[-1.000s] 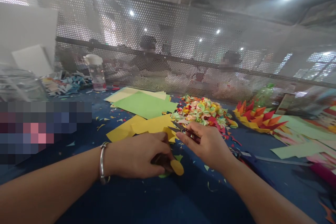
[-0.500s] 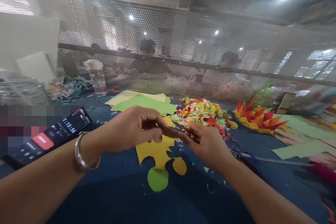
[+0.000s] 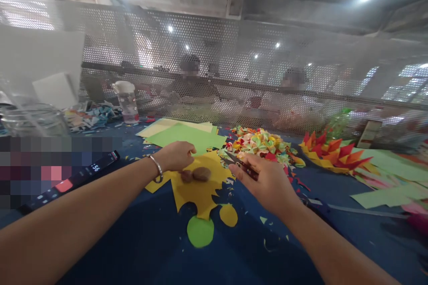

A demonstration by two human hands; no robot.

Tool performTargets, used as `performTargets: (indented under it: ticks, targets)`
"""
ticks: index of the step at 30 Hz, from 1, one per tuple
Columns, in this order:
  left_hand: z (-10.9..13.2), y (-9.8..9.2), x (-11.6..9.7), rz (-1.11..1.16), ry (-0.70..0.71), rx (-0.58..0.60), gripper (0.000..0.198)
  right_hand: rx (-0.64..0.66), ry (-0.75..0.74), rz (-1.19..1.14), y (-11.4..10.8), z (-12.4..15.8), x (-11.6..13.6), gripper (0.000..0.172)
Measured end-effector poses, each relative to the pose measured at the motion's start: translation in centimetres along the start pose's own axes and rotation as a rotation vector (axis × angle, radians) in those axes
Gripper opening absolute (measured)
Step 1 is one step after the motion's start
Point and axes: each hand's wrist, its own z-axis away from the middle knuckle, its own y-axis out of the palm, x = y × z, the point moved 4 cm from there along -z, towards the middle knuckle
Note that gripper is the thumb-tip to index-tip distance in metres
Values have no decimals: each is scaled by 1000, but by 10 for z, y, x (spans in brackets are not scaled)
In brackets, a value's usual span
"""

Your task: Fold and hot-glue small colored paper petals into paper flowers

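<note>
My right hand point(image 3: 267, 180) grips a pair of scissors point(image 3: 241, 164), its dark blades slightly apart and aimed left over the yellow paper. My left hand point(image 3: 175, 155), with a bangle at the wrist, has its fingers curled in at the upper left edge of the yellow paper point(image 3: 197, 193); what they pinch, if anything, is hidden. On that jagged, cut-out sheet are two brown oval pieces point(image 3: 202, 173), a bit blurred. A green paper disc point(image 3: 200, 232) lies at its lower edge, beside a small yellow oval point(image 3: 228, 215).
Green and cream sheets point(image 3: 185, 136) lie behind my hands, beside a heap of colourful paper pieces point(image 3: 259, 141). Red and orange pointed paper shapes point(image 3: 337, 153) sit at right. A phone point(image 3: 72, 182), a jar point(image 3: 35, 120) and a bottle point(image 3: 127, 101) are at left. A perforated screen point(image 3: 230, 62) stands behind.
My left hand has drawn back left, away from the scissors. A brown piece was between my hands; brown ovals now show over the yellow paper. The right hand has barely moved.
</note>
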Motion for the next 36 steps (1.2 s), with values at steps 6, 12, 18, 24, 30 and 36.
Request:
performTargets:
  ticks: [6, 12, 18, 24, 30, 36]
  targets:
    - [-25, 2, -3, -135, 5, 158, 36, 4, -7, -18, 0, 1, -1, 37]
    - [-36, 4, -2, -191, 48, 258, 25, -1, -8, -39, 0, -1, -3, 35]
    - [-34, 9, -5, -197, 27, 292, 29, -13, 1, -1, -4, -1, -2, 38]
    - [-52, -10, 2, -181, -14, 239, 30, -17, 2, -8, -5, -1, 0, 38]
    - [-84, -39, 19, -175, -94, 104, 32, 11, 33, -51, -2, -4, -4, 39]
    - [-112, -38, 36, -134, -77, -51, 33, 81, 68, -28, 6, -6, -15, 41]
